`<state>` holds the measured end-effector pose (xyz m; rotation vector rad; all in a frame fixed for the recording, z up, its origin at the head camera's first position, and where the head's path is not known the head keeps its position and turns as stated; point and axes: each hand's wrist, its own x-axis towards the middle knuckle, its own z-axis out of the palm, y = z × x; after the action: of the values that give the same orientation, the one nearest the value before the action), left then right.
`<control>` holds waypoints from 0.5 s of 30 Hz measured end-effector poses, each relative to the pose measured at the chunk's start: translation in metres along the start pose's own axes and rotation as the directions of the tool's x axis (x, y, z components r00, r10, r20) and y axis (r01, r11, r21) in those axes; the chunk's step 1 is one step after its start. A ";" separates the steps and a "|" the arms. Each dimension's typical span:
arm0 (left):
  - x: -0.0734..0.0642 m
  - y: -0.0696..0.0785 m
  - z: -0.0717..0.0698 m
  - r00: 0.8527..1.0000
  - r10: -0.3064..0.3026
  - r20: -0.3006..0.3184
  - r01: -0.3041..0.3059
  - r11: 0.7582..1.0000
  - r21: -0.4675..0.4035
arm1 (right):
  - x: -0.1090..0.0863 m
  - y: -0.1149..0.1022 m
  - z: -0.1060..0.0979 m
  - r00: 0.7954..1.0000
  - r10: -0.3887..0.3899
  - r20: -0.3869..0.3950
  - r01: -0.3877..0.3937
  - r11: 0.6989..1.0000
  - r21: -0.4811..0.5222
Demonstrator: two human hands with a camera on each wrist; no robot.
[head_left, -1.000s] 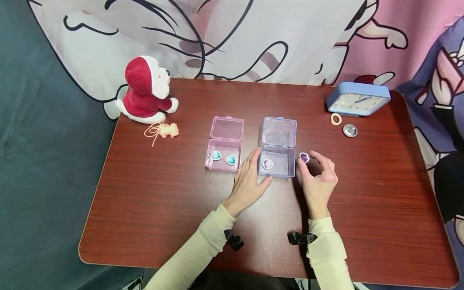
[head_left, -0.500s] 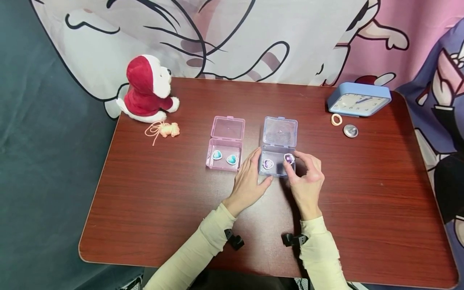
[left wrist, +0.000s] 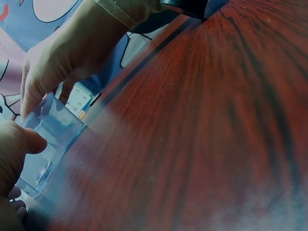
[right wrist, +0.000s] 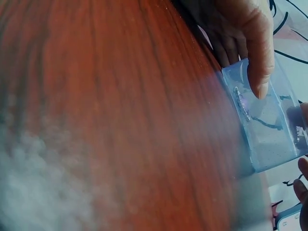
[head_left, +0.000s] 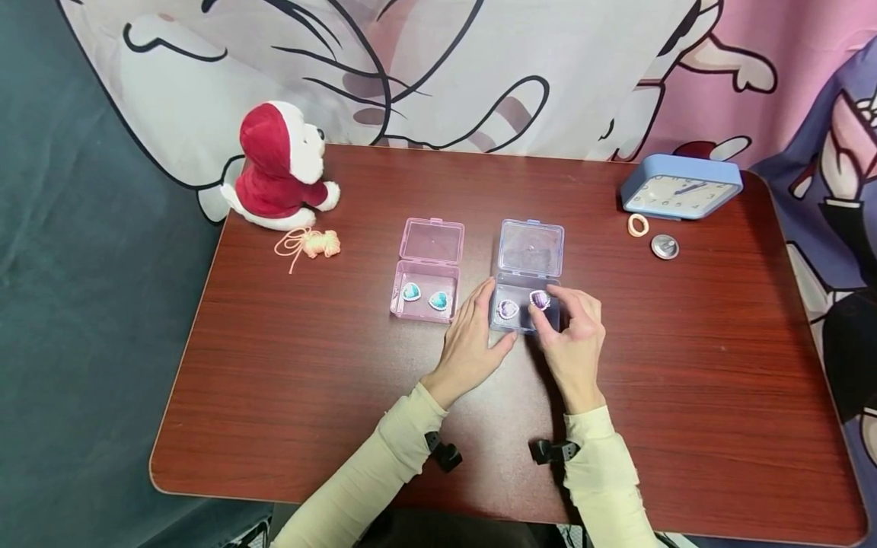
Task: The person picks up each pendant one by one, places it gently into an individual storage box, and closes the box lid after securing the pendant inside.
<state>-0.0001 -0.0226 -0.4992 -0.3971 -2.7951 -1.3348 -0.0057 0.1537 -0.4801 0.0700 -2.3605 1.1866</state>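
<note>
An open clear purple-tinted plastic box [head_left: 501,288] stands mid-table, its lid tipped back. My left hand [head_left: 473,346] steadies it, straight fingers along its left side and thumb [left wrist: 34,141] against the front wall. Inside, at the left, lies a pale purple heart-shaped gem [head_left: 508,309] with a beaded white rim. My right hand [head_left: 574,342] pinches a darker purple heart-shaped gem [head_left: 540,299] between thumb and fingertips, over the box's right half. In the right wrist view that gem [right wrist: 299,134] shows dimly beyond the box wall.
Left of it stands an open pink box [head_left: 426,310] with two turquoise heart gems. A plush dog [head_left: 281,167] in red and a yarn bundle [head_left: 311,243] are at the back left. A blue clock [head_left: 681,189], a wooden ring [head_left: 638,225] and a round metal piece [head_left: 664,246] are back right.
My right hand has moved left, bringing the dark purple gem from beside the box to over its right half. The left hand has stayed at the box.
</note>
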 end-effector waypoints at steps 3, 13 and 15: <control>0.000 0.000 0.000 1.000 0.001 -0.001 -0.001 1.000 0.002 | 0.001 -0.001 0.000 1.000 -0.011 0.016 0.011 1.000 -0.008; 0.000 0.000 0.000 1.000 0.001 0.001 -0.001 1.000 -0.003 | 0.009 -0.004 -0.005 0.992 -0.057 0.113 0.069 0.992 -0.104; 0.000 0.001 -0.001 1.000 0.002 0.001 -0.002 1.000 -0.006 | 0.011 -0.004 -0.005 0.990 -0.056 0.129 0.072 0.989 -0.126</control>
<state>0.0004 -0.0230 -0.4984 -0.4009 -2.7909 -1.3433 -0.0119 0.1571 -0.4692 0.1798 -2.5196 1.0222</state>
